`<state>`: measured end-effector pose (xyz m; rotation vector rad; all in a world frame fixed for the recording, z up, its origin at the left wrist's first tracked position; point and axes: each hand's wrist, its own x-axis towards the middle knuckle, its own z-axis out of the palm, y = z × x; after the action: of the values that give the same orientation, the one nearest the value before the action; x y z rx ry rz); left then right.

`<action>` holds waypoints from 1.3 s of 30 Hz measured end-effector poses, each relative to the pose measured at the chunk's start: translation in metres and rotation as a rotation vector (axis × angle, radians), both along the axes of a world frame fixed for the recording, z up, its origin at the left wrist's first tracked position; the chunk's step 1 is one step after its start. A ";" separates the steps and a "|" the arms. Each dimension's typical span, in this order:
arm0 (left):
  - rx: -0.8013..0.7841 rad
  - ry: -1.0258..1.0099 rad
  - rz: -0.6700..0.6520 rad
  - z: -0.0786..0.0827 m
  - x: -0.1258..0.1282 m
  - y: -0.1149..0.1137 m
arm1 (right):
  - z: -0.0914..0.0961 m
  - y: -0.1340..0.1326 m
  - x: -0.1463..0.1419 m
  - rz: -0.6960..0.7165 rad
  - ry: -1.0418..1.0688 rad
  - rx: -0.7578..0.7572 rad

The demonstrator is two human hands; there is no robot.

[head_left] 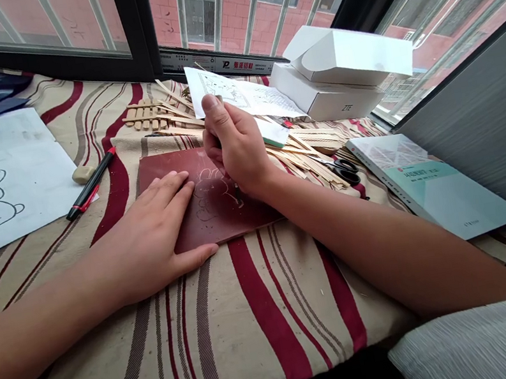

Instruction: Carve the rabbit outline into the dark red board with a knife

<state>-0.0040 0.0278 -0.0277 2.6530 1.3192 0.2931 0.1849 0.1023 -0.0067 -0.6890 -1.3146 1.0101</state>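
Note:
A reddish-brown board (175, 163) lies on the striped cloth, with the pale outline of a rabbit cut or scratched into it. My left hand (153, 232) rests flat on the board's left part, fingers stretched out and thumb along the near edge. Above the right part, my right hand (236, 144) is closed in a fist around a slim carving tool (237, 193). Its narrow tip points down at the rabbit's right side, and most of its handle is hidden in the fist. At the left, a white paper (34, 155) carries a black line drawing of a rabbit.
A pen (92, 184) and an eraser (84, 174) lie by the drawing. Behind the board are wooden sticks (172, 112) and a printed sheet (247, 96). Black-handled scissors (345, 169), a book (441, 184) and a white box (334, 95) stand to the right, near the window.

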 end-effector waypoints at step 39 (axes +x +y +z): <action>-0.060 -0.036 0.011 0.005 0.006 0.000 | -0.005 0.002 -0.008 0.096 -0.370 -0.073</action>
<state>0.0017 0.0276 -0.0225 2.5799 1.3105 0.2959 0.1768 0.1038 -0.0113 -0.9057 -1.6501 1.0443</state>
